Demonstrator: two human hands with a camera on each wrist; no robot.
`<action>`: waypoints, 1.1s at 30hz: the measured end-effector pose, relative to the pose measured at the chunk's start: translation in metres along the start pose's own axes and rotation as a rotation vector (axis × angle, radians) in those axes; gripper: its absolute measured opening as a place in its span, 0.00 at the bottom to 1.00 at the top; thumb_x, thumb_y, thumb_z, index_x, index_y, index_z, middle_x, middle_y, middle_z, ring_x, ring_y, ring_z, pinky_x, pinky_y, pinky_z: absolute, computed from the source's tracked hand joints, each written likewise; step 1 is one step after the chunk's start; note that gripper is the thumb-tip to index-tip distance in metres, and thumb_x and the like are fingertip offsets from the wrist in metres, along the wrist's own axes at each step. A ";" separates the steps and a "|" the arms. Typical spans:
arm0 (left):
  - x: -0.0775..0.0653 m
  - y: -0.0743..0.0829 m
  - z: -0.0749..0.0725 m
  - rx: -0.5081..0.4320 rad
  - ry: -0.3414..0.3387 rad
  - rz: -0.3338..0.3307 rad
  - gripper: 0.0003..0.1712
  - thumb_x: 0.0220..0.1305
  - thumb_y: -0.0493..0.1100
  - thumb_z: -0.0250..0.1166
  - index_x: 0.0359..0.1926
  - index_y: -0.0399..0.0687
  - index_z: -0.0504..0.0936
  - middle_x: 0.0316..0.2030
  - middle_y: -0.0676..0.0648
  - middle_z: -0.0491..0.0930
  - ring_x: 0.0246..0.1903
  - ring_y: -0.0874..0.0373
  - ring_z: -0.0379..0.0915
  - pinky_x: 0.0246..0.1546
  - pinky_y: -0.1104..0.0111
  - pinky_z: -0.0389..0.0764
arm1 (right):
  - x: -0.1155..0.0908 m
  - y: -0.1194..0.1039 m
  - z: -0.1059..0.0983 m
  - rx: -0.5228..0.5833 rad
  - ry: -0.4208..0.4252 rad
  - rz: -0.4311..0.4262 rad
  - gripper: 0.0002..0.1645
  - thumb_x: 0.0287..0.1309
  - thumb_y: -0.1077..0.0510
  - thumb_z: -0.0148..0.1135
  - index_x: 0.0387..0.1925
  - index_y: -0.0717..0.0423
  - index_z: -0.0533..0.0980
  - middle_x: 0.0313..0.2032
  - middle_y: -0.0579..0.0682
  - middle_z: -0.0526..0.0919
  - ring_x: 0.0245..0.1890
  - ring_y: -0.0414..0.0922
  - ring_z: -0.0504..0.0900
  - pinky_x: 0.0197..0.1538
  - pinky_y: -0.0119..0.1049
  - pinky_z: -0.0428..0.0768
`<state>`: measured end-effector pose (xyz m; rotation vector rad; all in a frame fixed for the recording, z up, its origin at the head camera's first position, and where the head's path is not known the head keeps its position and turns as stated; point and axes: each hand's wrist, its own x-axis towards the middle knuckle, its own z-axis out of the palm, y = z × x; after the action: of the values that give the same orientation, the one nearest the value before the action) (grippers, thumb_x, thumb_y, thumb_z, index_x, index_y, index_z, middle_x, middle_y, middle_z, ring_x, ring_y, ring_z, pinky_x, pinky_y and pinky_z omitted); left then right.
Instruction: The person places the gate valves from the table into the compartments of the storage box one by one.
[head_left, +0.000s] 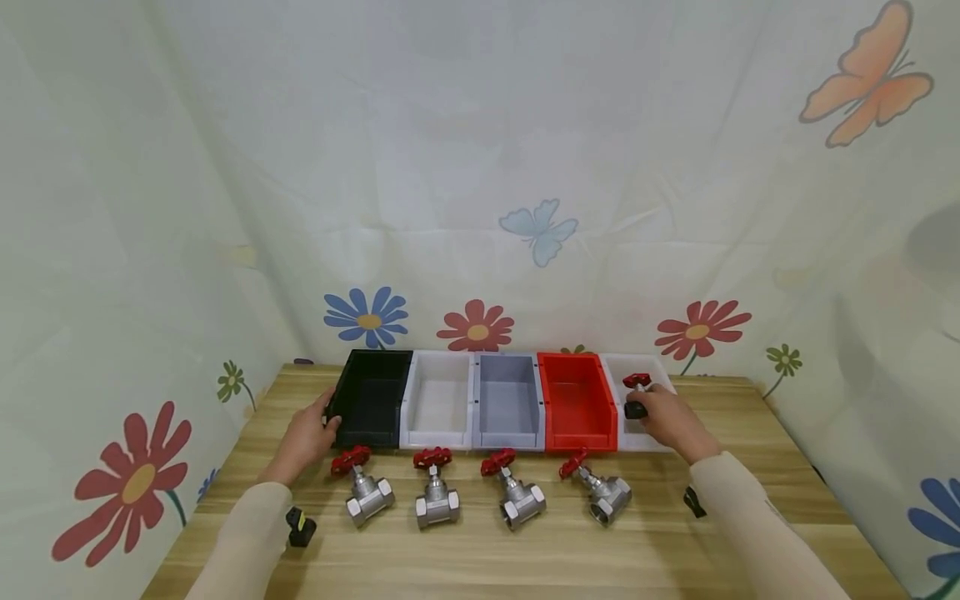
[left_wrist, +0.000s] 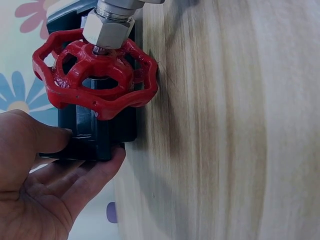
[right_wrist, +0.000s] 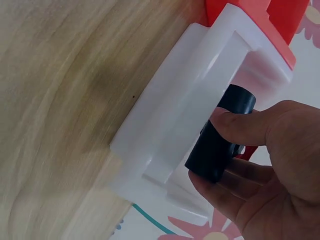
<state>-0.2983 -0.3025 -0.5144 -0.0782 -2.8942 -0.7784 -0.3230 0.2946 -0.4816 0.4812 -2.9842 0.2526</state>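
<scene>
My left hand (head_left: 306, 435) grips the left wall of the black bin (head_left: 375, 438), thumb on the inside and fingers outside and below the edge in the left wrist view. Close by, a steel valve (head_left: 369, 497) with a red handwheel (left_wrist: 102, 102) lies in front of that bin. At the far right, my right hand (head_left: 670, 419) holds a valve with a black tubular body (right_wrist: 212, 152) and a red handwheel (head_left: 637, 380). Thumb and fingers pinch the black body over the opening of the right-hand white bin (right_wrist: 167, 115). Most of its handwheel is hidden behind the hand in the right wrist view.
Between the end bins stand a white bin (head_left: 437, 440), a grey bin (head_left: 510, 440) and a red bin (head_left: 579, 442), side by side. More steel valves (head_left: 437, 504) with red handwheels lie in a row before them on the wooden table (head_left: 480, 567). A flowered cloth (head_left: 450, 275) hangs behind.
</scene>
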 end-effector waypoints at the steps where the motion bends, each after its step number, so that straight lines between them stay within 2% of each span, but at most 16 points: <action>1: 0.000 0.000 0.000 0.002 -0.001 0.002 0.35 0.68 0.37 0.57 0.72 0.29 0.57 0.58 0.20 0.71 0.56 0.27 0.72 0.57 0.39 0.72 | 0.001 0.000 0.001 -0.003 -0.006 0.001 0.20 0.51 0.67 0.69 0.49 0.58 0.81 0.39 0.62 0.82 0.37 0.55 0.81 0.48 0.57 0.82; 8: 0.000 0.001 0.001 0.000 -0.006 0.002 0.35 0.68 0.37 0.57 0.72 0.30 0.57 0.58 0.20 0.71 0.56 0.27 0.72 0.57 0.39 0.72 | 0.008 0.001 0.007 0.020 -0.030 -0.020 0.19 0.51 0.67 0.70 0.48 0.59 0.82 0.41 0.60 0.84 0.39 0.53 0.79 0.50 0.55 0.81; 15: 0.000 0.000 0.001 0.002 -0.013 -0.012 0.35 0.69 0.37 0.56 0.72 0.31 0.56 0.60 0.21 0.69 0.58 0.28 0.70 0.59 0.39 0.70 | 0.016 0.002 0.013 0.030 -0.070 -0.003 0.22 0.52 0.67 0.69 0.51 0.60 0.81 0.45 0.59 0.85 0.40 0.53 0.80 0.53 0.55 0.81; 26: 0.000 0.002 0.000 0.002 0.000 0.001 0.35 0.69 0.37 0.56 0.72 0.30 0.57 0.60 0.21 0.69 0.58 0.27 0.70 0.58 0.39 0.71 | 0.019 0.008 0.022 0.012 -0.085 -0.027 0.20 0.49 0.69 0.67 0.48 0.63 0.81 0.41 0.59 0.86 0.40 0.55 0.81 0.53 0.56 0.79; 33: -0.001 0.001 -0.001 -0.006 0.008 0.009 0.35 0.68 0.37 0.57 0.72 0.30 0.57 0.59 0.20 0.70 0.56 0.28 0.72 0.58 0.39 0.71 | 0.021 0.011 0.025 0.017 -0.096 -0.001 0.19 0.51 0.69 0.65 0.48 0.62 0.82 0.43 0.59 0.86 0.42 0.55 0.81 0.55 0.57 0.78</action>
<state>-0.2972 -0.3018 -0.5135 -0.0884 -2.8827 -0.7838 -0.3481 0.2936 -0.5045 0.5109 -3.0771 0.2624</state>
